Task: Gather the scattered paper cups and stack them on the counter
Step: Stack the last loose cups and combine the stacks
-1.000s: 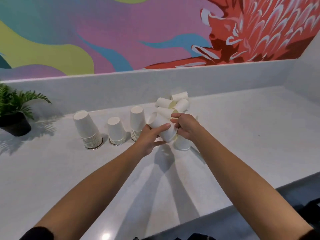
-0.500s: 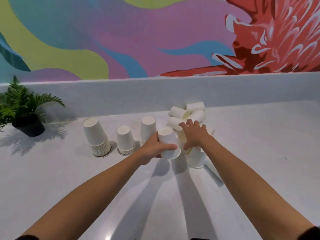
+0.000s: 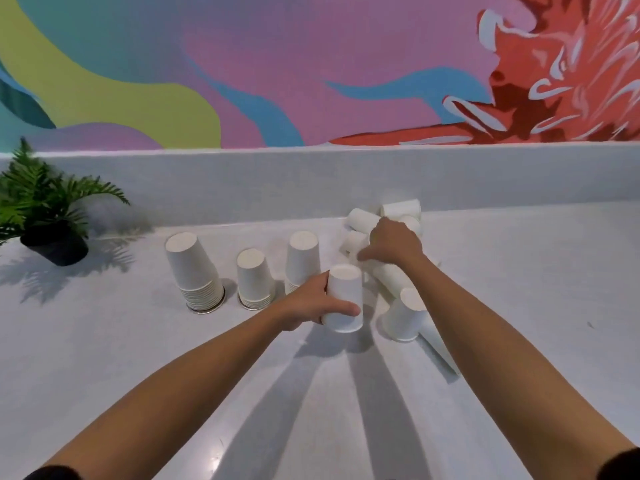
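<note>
Pale grey counter (image 3: 104, 358) with a low matching upstand (image 3: 242, 181) beyond the left hand (image 3: 304, 306). Above it, a mural wall (image 3: 277, 64) in pink, teal, yellow-green and red. Potted fern (image 3: 52, 220) far left of that hand, casting sharp shadow.

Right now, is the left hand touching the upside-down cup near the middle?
Touching. The head view shows the left hand wrapped round the upside-down cup, thumb lying across its front.

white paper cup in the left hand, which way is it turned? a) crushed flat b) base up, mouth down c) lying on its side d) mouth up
b: the left hand grips the white paper cup with its closed flat base on top and its open rim toward the pale counter.
</note>
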The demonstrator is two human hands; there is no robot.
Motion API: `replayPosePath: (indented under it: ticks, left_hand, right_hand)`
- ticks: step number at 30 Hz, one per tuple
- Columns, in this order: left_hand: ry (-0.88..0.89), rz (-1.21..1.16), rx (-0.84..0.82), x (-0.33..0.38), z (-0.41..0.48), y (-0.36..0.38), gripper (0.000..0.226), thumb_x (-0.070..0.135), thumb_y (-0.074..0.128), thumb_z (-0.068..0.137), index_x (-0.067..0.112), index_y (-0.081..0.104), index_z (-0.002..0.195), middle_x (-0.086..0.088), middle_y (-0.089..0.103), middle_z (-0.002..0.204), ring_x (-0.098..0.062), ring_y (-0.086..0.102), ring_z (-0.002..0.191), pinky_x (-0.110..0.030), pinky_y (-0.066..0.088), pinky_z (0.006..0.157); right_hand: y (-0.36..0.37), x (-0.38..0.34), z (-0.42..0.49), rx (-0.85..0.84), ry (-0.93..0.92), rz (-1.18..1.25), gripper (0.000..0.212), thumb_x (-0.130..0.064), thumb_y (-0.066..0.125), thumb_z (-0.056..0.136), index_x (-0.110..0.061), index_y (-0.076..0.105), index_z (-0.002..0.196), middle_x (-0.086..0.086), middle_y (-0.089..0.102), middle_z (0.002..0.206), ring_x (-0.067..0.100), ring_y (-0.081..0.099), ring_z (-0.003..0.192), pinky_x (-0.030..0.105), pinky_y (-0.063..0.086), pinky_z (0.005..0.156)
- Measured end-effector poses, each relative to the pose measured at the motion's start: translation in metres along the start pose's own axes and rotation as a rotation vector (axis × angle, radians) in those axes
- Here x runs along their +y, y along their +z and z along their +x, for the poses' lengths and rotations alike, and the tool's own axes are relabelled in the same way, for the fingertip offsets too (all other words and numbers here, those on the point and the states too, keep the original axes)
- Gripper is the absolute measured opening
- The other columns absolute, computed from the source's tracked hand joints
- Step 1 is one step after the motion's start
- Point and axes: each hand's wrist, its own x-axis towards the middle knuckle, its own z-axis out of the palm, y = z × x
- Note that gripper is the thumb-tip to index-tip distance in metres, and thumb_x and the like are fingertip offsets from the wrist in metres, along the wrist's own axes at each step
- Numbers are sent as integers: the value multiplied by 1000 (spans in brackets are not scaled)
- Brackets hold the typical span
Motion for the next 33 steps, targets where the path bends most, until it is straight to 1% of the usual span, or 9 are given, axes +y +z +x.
replayPosePath:
  ticks: [3, 5, 11, 15, 19, 23, 28, 30, 33]
  left_hand:
    - [40, 32, 12, 15, 1, 3, 61, 29, 80, 72, 28, 50, 125, 1, 63, 117, -20, 59, 110, -35, 57, 80]
    - [58, 36, 11, 26, 3, 2, 64, 31, 81, 69, 30, 50, 125, 3, 63, 117, -20, 60, 110, -38, 57, 84]
    - [77, 57, -18, 40, -4, 6, 56, 27, 79, 76, 27, 53, 126, 2, 65, 115, -19, 62, 106, -31, 56, 78]
    - [77, 24, -30, 47, -9, 10, 56, 33, 79, 71, 26, 57, 122, 0, 67, 116, -20, 64, 107, -40, 56, 87]
    - [111, 13, 41, 55, -13, 6, 55, 35, 76, 71, 27, 58, 122, 1, 68, 114, -19, 64, 105, -38, 56, 81]
    - [94, -67, 89, 59, -13, 0, 43, 29, 74, 78, 20, 61, 118, -3, 69, 110, -20, 65, 98, -33, 53, 76]
    - [119, -240, 137, 66, -12, -7, 33, 22, 69, 84, 16, 62, 115, -4, 69, 107, -16, 65, 94, -30, 55, 81]
    - [141, -324, 129, 66, -10, -11, 38, 18, 71, 81, 12, 61, 117, -7, 68, 111, -18, 66, 103, -35, 54, 92]
    - [160, -430, 127, 66, -7, -15, 63, 14, 76, 71, 6, 51, 129, -13, 64, 125, -23, 64, 113, -34, 55, 92]
  right_hand:
    - [-12, -2, -3, 76, 128, 621, 60, -45, 77, 72, -7, 53, 112, 5, 58, 97, 21, 61, 84, 26, 48, 59]
    - [-15, -6, -9, 61, 162, 853, 58, -44, 78, 71, -10, 51, 108, 2, 58, 91, 15, 59, 76, 23, 48, 55]
    - [-24, -9, -24, -4, 167, 1293, 85, -45, 80, 55, -8, 50, 125, 13, 58, 117, 27, 62, 100, 35, 57, 73]
    - [-22, -8, -29, -54, 119, 1373, 64, -36, 77, 69, -4, 53, 119, 21, 63, 116, 31, 66, 96, 39, 55, 79]
    - [-19, -13, -38, -85, 44, 1401, 53, -32, 74, 75, -1, 57, 114, 17, 65, 96, 29, 65, 81, 41, 55, 76]
    - [-13, -20, -45, -69, -24, 1429, 55, -28, 74, 76, -2, 54, 120, 15, 64, 97, 28, 65, 83, 45, 56, 80]
    - [-7, -23, -50, -57, -113, 1416, 35, -17, 67, 85, -1, 57, 115, 11, 66, 92, 25, 67, 81, 42, 56, 75]
    - [-6, -23, -51, -59, -135, 1429, 33, -14, 65, 86, 1, 58, 114, 13, 67, 93, 27, 67, 82, 40, 56, 75]
    - [-5, -23, -51, -87, -160, 1397, 29, -19, 66, 83, -5, 60, 108, 12, 68, 94, 27, 67, 86, 40, 55, 80]
